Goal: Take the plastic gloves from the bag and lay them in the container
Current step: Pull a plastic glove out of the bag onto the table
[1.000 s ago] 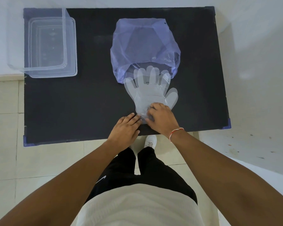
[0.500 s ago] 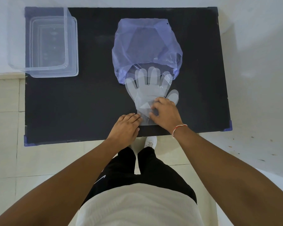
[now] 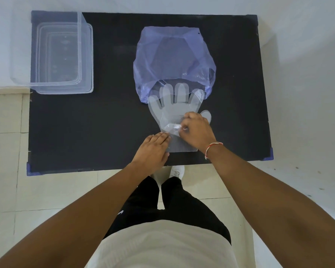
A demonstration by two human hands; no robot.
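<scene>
On the black table (image 3: pixel 85 132), just in front of me, the stack of plastic gloves (image 3: pixel 172 111) lies flat, cuffs toward me and fingertips still tucked in the mouth of the purple bag (image 3: pixel 172 55). My right hand (image 3: pixel 196 130) has its fingers (image 3: pixel 184 125) drawn narrow, pinching up a crinkled bit of the top film near the palm. My left hand (image 3: pixel 151 151) lies flat, fingers together, pressing the cuff edge down; it grips nothing.

The trouble I expect is cling. These sheets are thin and likely stick together, so my pinch may lift several gloves at once, or drag the whole stack out from under my left hand. If I pull hard, the film could stretch or tear where it is bunched. The bag is light too, and may slide along with the gloves.

The gloves look clear and faintly milky, nearly weightless, with one thumb poking out to the right beside my knuckles. How many are stacked, I cannot tell. The clear container (image 3: pixel 64 55) sits well apart at the far left corner, with nothing in it that I can see.
</scene>
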